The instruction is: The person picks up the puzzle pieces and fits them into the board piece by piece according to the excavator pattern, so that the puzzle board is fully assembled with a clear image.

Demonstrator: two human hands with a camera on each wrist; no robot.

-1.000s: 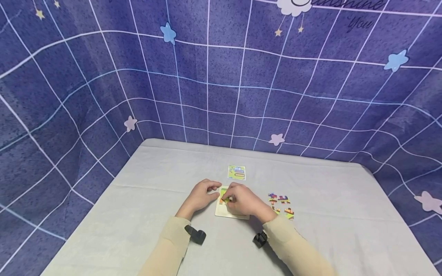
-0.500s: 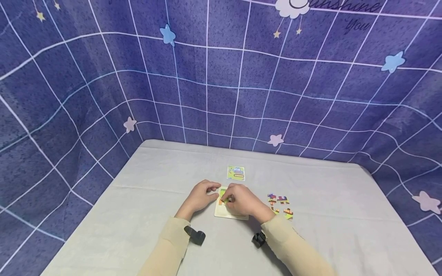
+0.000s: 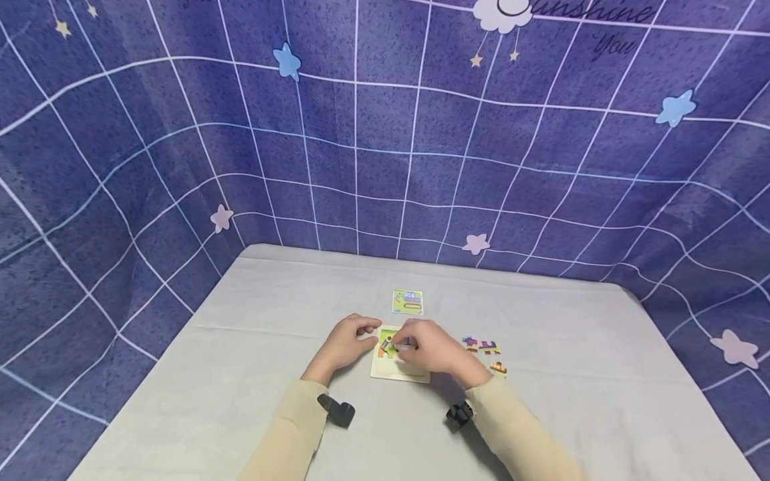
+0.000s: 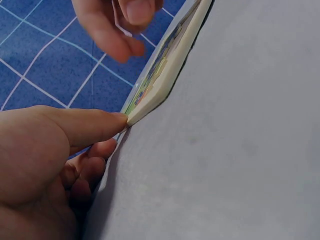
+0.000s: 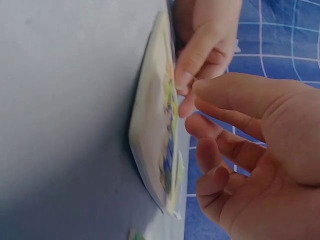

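A small jigsaw puzzle board [image 3: 400,372] with a pale raised frame lies in front of me. Green and orange puzzle pieces [image 3: 386,351] fill its left part, and blue ones show along the far side in the right wrist view. My left hand [image 3: 344,344] rests at the board's left edge, with the thumb [image 4: 97,125] touching its near corner. Above the board hovers my right hand [image 3: 430,347], its thumb [image 5: 235,92] and forefinger apart and nothing between them. It hides the board's right part in the head view.
Several loose jigsaw pieces [image 3: 490,347] lie right of the board, partly behind the right forearm. A picture card [image 3: 408,302] lies just beyond the board. Grey cloth [image 3: 271,294] covers the table, and a blue gridded curtain [image 3: 385,167] stands behind.
The right thumb and fingers have drawn back from the board's left part, uncovering a piece there. The right hand has shifted slightly right; the left hand stays at the edge.
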